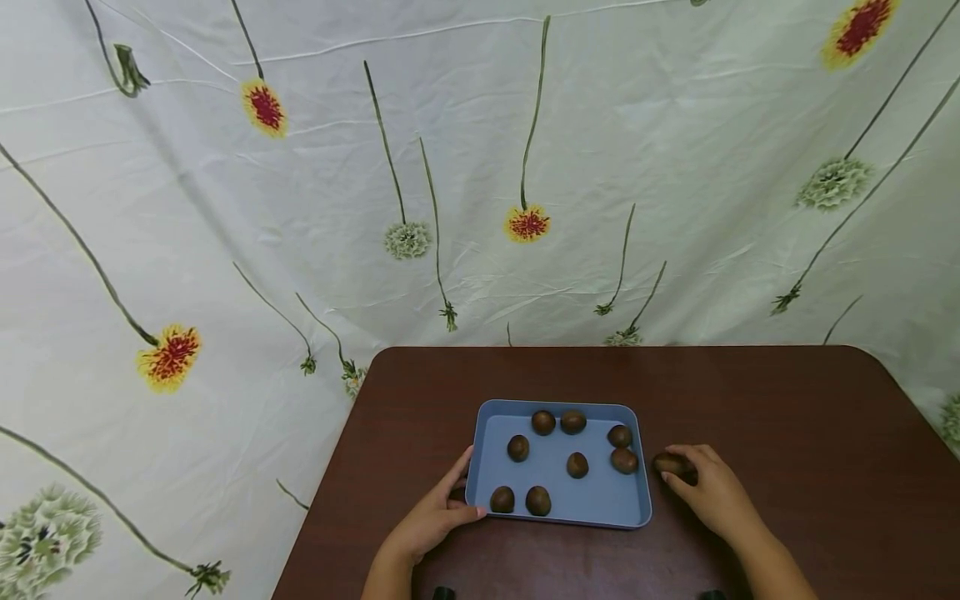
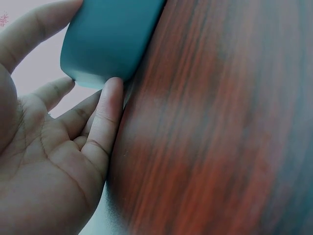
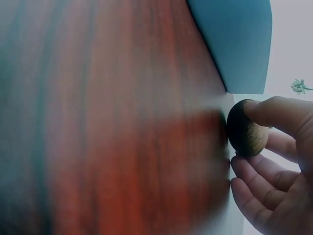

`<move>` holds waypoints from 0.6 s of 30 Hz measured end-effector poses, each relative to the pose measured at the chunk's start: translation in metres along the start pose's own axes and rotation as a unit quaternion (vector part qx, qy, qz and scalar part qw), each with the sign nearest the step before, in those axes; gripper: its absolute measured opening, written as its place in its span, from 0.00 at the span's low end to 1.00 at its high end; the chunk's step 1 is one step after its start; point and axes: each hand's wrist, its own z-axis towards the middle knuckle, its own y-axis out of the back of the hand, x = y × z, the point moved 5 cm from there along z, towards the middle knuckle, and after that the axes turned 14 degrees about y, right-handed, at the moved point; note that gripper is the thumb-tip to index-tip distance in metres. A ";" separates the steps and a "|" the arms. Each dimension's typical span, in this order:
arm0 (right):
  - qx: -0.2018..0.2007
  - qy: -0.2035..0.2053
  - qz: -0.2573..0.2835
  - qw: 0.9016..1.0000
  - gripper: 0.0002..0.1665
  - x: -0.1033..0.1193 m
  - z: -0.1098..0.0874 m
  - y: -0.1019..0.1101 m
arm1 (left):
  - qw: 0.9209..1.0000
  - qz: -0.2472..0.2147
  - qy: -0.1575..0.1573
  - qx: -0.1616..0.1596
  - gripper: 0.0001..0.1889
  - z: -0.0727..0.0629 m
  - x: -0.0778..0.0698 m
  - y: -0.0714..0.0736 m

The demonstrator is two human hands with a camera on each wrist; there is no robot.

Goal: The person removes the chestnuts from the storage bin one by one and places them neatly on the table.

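A shallow blue tray [image 1: 592,504] lies on the table with several brown round fruits [image 1: 537,500] in it. My left hand [image 1: 429,521] holds the tray's near left corner, thumb at the near rim and fingers along the left side. In the left wrist view, fingertips [image 2: 113,88] touch the tray's outer wall [image 2: 107,44]. Just right of the tray, my right hand [image 1: 716,492] pinches one brown oval fruit [image 1: 670,463] between thumb and fingers. In the right wrist view this fruit [image 3: 248,129] has a speckled tan patch and sits right at the tabletop.
The dark wooden table [image 1: 810,417] has rounded far corners. A white cloth [image 1: 465,167] printed with flowers hangs behind it. Two small dark objects [image 1: 444,592] show at the bottom edge of the head view, near the wrists.
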 end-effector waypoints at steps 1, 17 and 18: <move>0.001 0.000 0.000 1.000 0.26 0.000 0.000 0.000 | 1.000 -0.001 0.000 0.001 0.49 0.000 0.000 0.000; 0.009 -0.003 0.011 1.000 0.29 0.000 -0.002 0.001 | 1.000 0.001 -0.001 0.002 0.49 0.000 0.000 -0.001; 0.008 -0.003 0.012 1.000 0.29 0.000 -0.002 0.001 | 1.000 0.001 -0.001 0.003 0.49 0.000 0.000 -0.001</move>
